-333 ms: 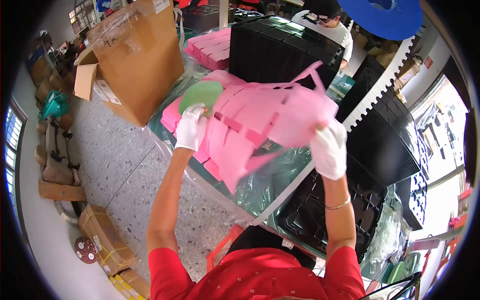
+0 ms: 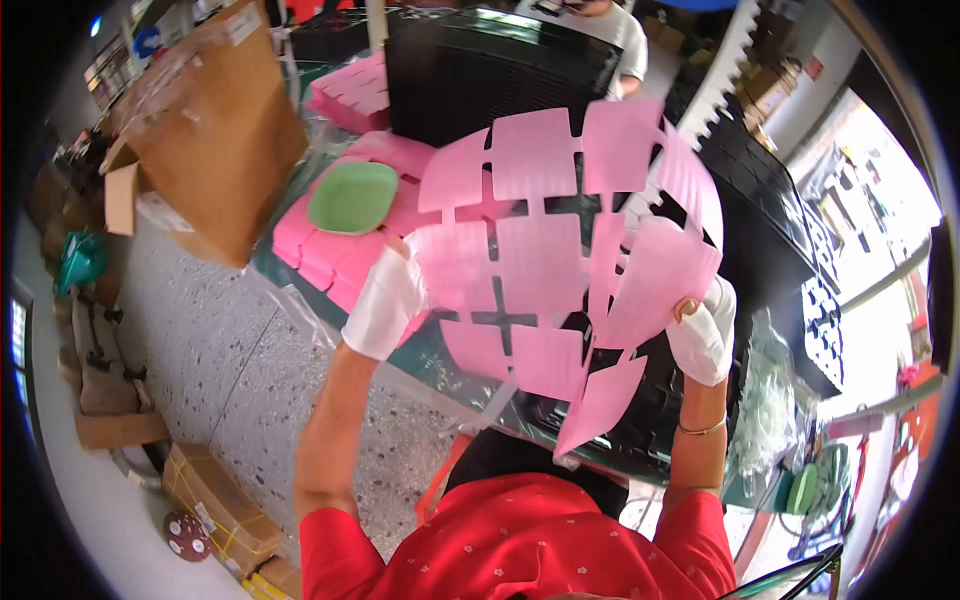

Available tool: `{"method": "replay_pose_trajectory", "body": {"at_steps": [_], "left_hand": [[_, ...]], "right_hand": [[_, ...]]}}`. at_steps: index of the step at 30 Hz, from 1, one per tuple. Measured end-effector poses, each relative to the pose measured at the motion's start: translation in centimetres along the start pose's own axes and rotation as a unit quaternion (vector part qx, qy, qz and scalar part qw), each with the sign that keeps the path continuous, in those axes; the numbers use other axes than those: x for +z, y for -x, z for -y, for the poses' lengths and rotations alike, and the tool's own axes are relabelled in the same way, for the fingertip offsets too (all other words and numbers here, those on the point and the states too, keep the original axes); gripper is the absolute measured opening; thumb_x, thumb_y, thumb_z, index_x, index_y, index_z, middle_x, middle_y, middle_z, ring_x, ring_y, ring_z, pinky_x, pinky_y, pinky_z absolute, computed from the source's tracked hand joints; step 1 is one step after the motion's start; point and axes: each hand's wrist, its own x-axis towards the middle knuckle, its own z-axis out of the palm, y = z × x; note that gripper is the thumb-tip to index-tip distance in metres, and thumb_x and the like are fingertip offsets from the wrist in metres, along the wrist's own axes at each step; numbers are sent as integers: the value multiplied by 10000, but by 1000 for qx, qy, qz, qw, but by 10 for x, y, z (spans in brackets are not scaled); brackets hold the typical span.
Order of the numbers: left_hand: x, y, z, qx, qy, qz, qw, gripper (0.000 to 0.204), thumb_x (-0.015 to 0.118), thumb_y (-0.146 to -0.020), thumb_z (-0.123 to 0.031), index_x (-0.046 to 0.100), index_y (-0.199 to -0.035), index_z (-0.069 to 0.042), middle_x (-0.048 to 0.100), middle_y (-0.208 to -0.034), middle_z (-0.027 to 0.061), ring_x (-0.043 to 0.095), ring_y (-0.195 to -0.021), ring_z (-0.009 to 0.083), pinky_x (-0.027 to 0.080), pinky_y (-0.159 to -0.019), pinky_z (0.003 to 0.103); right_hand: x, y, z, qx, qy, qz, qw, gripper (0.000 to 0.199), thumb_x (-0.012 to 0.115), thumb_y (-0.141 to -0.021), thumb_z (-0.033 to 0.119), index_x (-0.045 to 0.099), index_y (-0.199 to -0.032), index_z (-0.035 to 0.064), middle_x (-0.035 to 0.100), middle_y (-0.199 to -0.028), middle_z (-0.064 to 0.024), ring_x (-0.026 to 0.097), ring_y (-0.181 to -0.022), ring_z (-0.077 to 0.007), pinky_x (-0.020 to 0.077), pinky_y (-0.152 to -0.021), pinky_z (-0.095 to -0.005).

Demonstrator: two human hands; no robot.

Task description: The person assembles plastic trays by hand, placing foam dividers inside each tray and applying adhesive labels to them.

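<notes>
A thin pink foam sheet, cut with slots into joined panels, is spread in the air between my hands. My left hand, in a white glove with a bare fingertip showing, grips its left edge; the other fingers are partly hidden behind it. At the right edge my gloved right hand pinches the sheet, thumb in front, and the panels there bend. Left of the sheet, a pale green shallow dish rests on a stack of pink foam sheets on the table.
Beyond the sheet stands a large black crate, with more pink foam left of it. A tall cardboard box is at the left. Black trays are stacked right. Across the table is a person in a white shirt.
The pink sheet has come toward me, rightward off the stack, and spread out flatter. My left hand has left the green dish's side and now holds the sheet's edge. The view has shifted.
</notes>
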Motion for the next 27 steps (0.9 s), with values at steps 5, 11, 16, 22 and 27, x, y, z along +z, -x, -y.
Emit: {"method": "replay_pose_trajectory", "body": {"at_steps": [5,11,16,22,27], "left_hand": [[73,44,24,32,-169,-26,985,365,663,-893,-68,596,-1244,7,636,-966,-6,611,-853,64,486,-735,204],[140,30,61,-5,-282,75,957,294,665,-888,-4,632,-1179,18,696,-916,24,632,-747,59,497,-659,194],[175,-34,107,-17,-351,125,928,250,617,-904,-24,636,-1151,9,706,-873,25,621,-665,63,464,-582,190],[183,-90,137,9,-421,127,898,280,641,-869,-87,647,-1128,19,703,-810,27,614,-626,62,460,-565,226],[175,-101,142,17,-504,114,856,356,664,-840,-137,639,-1148,40,706,-758,60,622,-604,88,467,-560,245]], "right_hand": [[-51,51,36,141,148,-12,979,213,566,-914,146,637,-902,-55,584,-737,-22,493,-691,-85,422,-633,-260],[-115,152,26,306,93,-179,931,233,586,-953,134,684,-1042,-58,616,-808,12,577,-731,-44,510,-628,-233],[-142,185,-4,356,175,-266,879,189,597,-929,134,696,-963,-23,584,-643,-4,551,-586,-73,438,-531,-261],[-164,185,-42,260,361,-263,856,183,616,-898,174,682,-892,4,600,-702,-187,629,-628,-281,483,-600,-379],[-171,181,-68,256,452,-233,822,261,602,-897,279,658,-801,42,658,-813,-186,636,-774,-412,512,-695,-464]]}}
